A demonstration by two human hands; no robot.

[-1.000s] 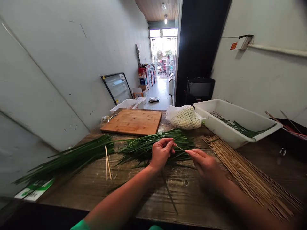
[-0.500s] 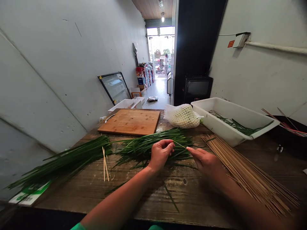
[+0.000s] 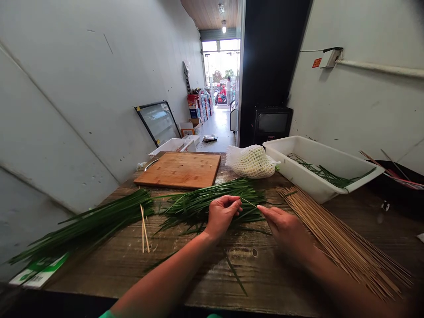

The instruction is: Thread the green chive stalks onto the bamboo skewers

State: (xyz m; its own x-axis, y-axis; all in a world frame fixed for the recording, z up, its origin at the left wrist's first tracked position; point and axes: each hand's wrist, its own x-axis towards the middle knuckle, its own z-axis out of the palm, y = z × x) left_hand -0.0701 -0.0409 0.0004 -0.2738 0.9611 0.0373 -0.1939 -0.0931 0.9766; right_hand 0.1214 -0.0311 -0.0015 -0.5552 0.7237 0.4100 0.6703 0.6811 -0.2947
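Note:
My left hand [image 3: 222, 215] is closed in a pinch in front of a pile of garlic chives [image 3: 195, 201], with a bit of green blade at its fingertips. A thin, pale skewer [image 3: 249, 202] runs from those fingertips to my right hand [image 3: 283, 225], whose closed fingers grip its near end. What lies inside the left pinch is mostly hidden. One loose chive blade [image 3: 236, 274] shows on the table below the left hand. To the right, many bamboo skewers [image 3: 341, 238] lie in a long bundle.
Another chive bundle [image 3: 86, 221] lies at the left, beside two short sticks [image 3: 143, 229]. Behind are a wooden cutting board [image 3: 180, 170], a produce item in white foam netting [image 3: 250, 161] and a white tub [image 3: 298, 170] holding some chives. A black container [image 3: 402, 183] with sticks stands far right.
Both hands keep almost the same pose around the skewer. The view has shifted very slightly. A person in red on a motorbike now shows in the far doorway.

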